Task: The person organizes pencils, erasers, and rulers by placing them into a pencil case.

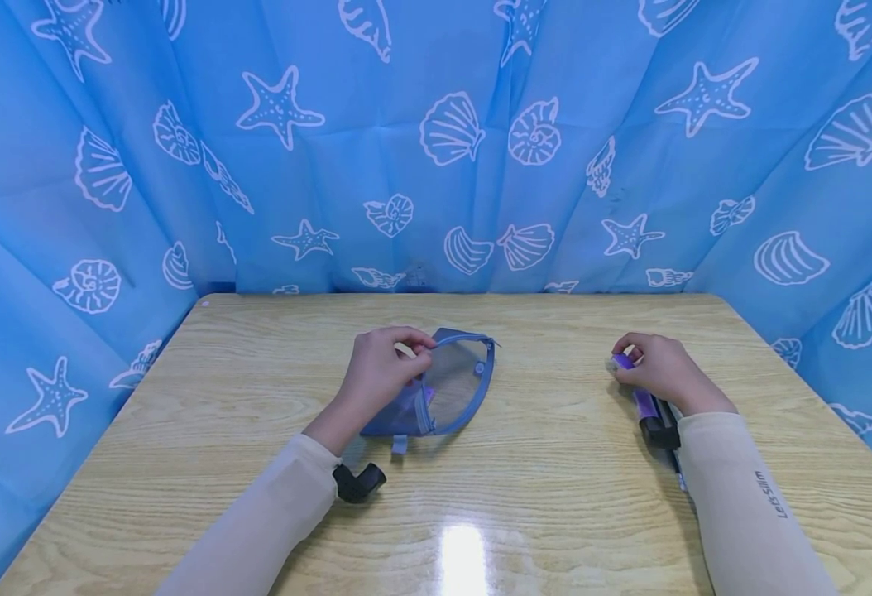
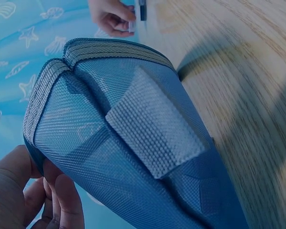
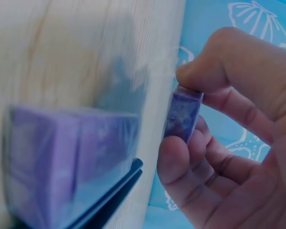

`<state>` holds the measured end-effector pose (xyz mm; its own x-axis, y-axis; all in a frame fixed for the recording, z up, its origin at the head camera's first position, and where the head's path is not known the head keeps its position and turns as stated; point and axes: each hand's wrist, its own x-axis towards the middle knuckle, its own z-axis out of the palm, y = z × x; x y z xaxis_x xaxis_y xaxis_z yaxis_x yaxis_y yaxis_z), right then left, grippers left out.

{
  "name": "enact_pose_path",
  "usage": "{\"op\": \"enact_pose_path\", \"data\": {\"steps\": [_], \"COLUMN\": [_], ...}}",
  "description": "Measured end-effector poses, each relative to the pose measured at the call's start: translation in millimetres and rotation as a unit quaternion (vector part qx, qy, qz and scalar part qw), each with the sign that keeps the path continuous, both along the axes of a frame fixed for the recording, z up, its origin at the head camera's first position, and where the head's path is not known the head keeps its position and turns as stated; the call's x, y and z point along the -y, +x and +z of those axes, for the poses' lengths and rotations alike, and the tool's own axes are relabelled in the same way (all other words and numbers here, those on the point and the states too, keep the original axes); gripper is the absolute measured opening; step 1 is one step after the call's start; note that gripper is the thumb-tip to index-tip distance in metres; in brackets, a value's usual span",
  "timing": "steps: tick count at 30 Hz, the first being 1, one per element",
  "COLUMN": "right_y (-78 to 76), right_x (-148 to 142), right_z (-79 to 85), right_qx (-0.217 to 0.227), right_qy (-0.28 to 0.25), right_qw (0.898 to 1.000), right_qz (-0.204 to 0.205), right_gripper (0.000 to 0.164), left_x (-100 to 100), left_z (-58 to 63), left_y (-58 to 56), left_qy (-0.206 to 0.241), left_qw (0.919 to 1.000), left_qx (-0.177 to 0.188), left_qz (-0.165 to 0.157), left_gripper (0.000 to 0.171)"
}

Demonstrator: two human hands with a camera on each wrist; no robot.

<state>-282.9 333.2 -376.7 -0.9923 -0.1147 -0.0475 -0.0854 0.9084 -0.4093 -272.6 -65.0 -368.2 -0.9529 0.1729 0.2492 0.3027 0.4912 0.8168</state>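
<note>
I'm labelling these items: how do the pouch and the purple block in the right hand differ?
The pouch is blue mesh, the block mostly purple. The pouch is far larger than the block. The left hand holds the pouch, the right hand the block. Both are held in a pinch.

a blue seashell-print curtain (image 1: 380, 165) hangs behind a wood-grain table (image 1: 562, 513) reflecting white light (image 1: 463, 559).

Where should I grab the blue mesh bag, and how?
Probably pinch the bag by its thin upper rim, from the left side, as the left hand does: it opens rightward, so coming from there shouldn't block it.
</note>
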Motion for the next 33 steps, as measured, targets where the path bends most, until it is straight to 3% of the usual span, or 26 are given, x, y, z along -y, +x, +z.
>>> {"op": "enact_pose_path", "data": {"steps": [11,20,33], "right_y": [-0.4,0.9,1.6], "right_x": [1.7,6.7,10.7], "right_z": [-3.5,1.4,4.1], "right_qx": [0.009,0.049,0.082], "right_qy": [-0.043,-0.093,-0.112], "right_qw": [0.999,0.994,0.990], "right_qz": [0.008,0.016,0.032], "right_gripper": [0.044,0.048,0.057], "left_x": [0.1,-0.3,-0.2], "left_z": [-0.5,-0.9,-0.4], "left_y": [0.5,0.1,0.0], "left_qy": [0.001,0.000,0.000], "left_qw": [1.0000,1.0000,1.0000], "left_qx": [0.005,0.002,0.004], "left_qz": [-0.001,-0.002,0.001], "left_gripper": [0.016,0.017,0.017]}}
